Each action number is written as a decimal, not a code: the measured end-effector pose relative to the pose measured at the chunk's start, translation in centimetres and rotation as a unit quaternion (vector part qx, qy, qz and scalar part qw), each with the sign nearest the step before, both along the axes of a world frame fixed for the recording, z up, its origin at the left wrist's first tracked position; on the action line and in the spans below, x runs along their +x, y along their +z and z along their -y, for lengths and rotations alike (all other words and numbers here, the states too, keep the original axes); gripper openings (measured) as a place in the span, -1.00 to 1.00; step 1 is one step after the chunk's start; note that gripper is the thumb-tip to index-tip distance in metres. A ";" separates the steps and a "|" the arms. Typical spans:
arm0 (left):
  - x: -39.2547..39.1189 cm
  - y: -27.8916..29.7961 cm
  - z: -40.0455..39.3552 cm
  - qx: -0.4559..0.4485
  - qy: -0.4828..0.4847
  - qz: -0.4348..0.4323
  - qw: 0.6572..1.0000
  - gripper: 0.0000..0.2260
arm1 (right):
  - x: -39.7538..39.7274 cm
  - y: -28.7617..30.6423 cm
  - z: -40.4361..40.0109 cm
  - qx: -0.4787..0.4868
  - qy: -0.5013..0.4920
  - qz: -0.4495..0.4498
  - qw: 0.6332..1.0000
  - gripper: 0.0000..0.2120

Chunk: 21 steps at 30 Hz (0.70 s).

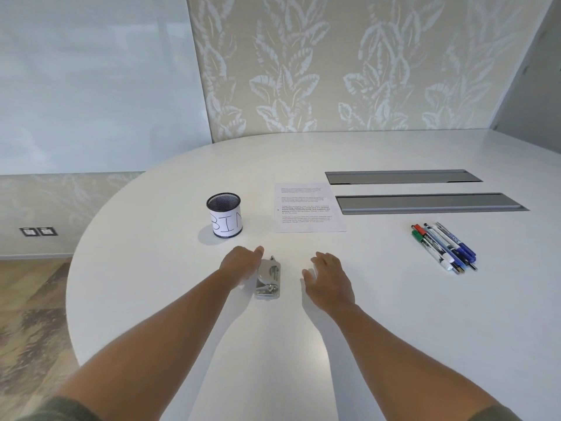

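A small silver hole punch lies on the white table in front of me. My left hand lies against its left side, thumb stretched past its far end; whether the fingers curl round it is hidden. My right hand hovers flat a little to the right of the punch, fingers relaxed, holding nothing. A printed sheet of paper lies further back. A black mesh cup with a paper label reading "BIN" stands at the back left.
Several markers and pens lie in a bunch at the right. Two grey cable-port lids are set into the tabletop behind them. The table's rounded edge curves away on the left above a wooden floor.
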State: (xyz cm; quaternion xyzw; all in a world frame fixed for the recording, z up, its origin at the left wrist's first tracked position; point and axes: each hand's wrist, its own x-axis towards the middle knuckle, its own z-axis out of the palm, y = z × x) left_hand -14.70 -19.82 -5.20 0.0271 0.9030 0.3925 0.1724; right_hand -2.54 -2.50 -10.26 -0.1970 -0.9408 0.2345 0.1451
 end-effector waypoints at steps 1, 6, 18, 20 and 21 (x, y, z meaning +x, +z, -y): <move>0.2 -0.1 0.2 -0.001 -0.001 0.011 1.000 -0.59 | 0.2 -0.2 0.3 0.004 0.004 0.006 1.000 -0.56; 0.9 -0.4 0.9 0.008 0.001 0.050 0.999 -0.60 | 0.7 -0.8 1.5 -0.007 0.006 0.018 1.000 -0.61; 1.8 -0.7 1.0 0.055 -0.004 0.108 0.993 -0.68 | 1.6 -1.2 2.0 0.035 0.034 0.051 0.998 -0.58; 1.9 -0.6 1.0 0.066 -0.001 0.118 0.991 -0.72 | 1.7 -1.2 2.0 0.037 0.032 0.047 0.998 -0.58; 1.9 -0.5 1.0 0.074 0.001 0.124 0.990 -0.73 | 1.7 -1.2 2.0 0.038 0.032 0.046 0.998 -0.58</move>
